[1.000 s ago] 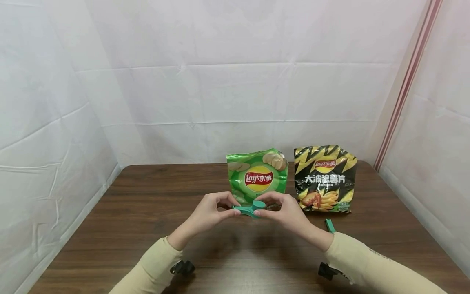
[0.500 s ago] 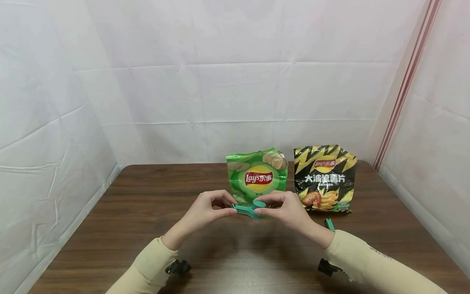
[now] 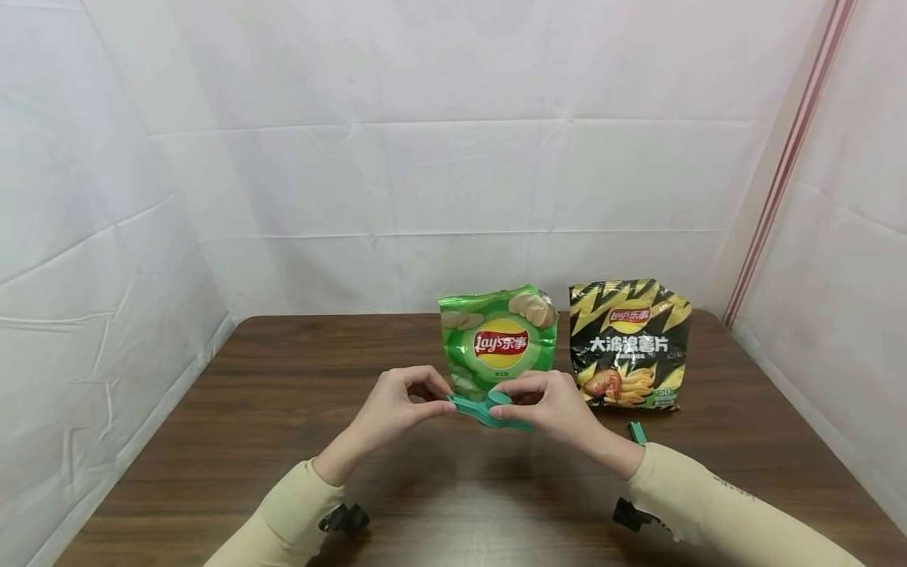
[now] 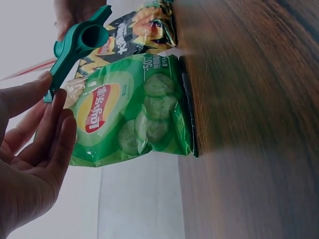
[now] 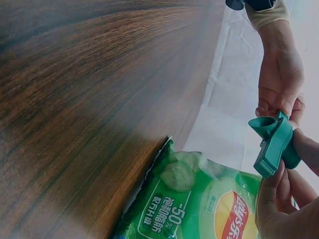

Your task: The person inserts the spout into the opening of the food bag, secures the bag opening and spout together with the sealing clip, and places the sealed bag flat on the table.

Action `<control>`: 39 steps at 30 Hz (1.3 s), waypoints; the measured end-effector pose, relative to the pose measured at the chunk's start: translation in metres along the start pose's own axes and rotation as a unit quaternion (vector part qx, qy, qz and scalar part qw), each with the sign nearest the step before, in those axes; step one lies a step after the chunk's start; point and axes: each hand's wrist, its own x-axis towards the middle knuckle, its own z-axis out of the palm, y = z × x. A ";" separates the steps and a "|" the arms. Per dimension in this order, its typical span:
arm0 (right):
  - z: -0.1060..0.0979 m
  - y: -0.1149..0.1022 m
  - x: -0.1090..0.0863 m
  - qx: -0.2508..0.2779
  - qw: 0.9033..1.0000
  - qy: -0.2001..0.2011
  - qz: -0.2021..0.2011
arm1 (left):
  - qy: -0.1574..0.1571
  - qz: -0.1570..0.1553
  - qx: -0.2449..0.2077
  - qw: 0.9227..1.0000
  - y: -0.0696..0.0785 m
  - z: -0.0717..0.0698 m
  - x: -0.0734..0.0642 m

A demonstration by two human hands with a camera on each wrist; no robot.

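In the head view, a teal bag clip with a round spout (image 3: 473, 409) spans the gap between both hands, held up in front of the chip bags. The left hand (image 3: 401, 403) pinches its narrow left end between thumb and fingertips. At the spout, the right hand (image 3: 554, 404) grips the clip by thumb and fingers, its right end showing below them. The right wrist view shows the clip (image 5: 275, 149) with a flared funnel mouth on one side and a round cap on the other. Just behind it stands a green Lay's chip bag (image 3: 501, 350), upright.
A black and yellow Lay's bag (image 3: 627, 345) stands right of the green one. A second teal piece (image 3: 637, 431) lies on the brown wooden table (image 3: 298, 354), partly hidden by the right forearm. White sheeting (image 3: 453, 181) encloses the back and sides.
The left hand has shifted slightly left, uncovering more of the clip's left end. The clip has turned a little, and its right end now shows below the right fingers. Both bags stay put.
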 end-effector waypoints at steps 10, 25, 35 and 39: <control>0.003 0.006 0.002 -0.011 1.000 -0.003 0.005 | 0.051 0.026 0.050 0.997 -0.013 0.004 -0.002; 0.009 0.019 0.004 -0.025 1.000 -0.003 -0.004 | 0.074 0.096 0.086 0.989 -0.015 0.007 -0.010; 0.012 0.015 0.004 -0.024 1.000 -0.008 0.005 | 0.075 0.096 0.087 0.989 -0.014 0.004 -0.014; 0.014 0.015 0.004 -0.025 1.000 -0.010 0.000 | 0.077 0.102 0.085 0.988 -0.003 0.002 -0.018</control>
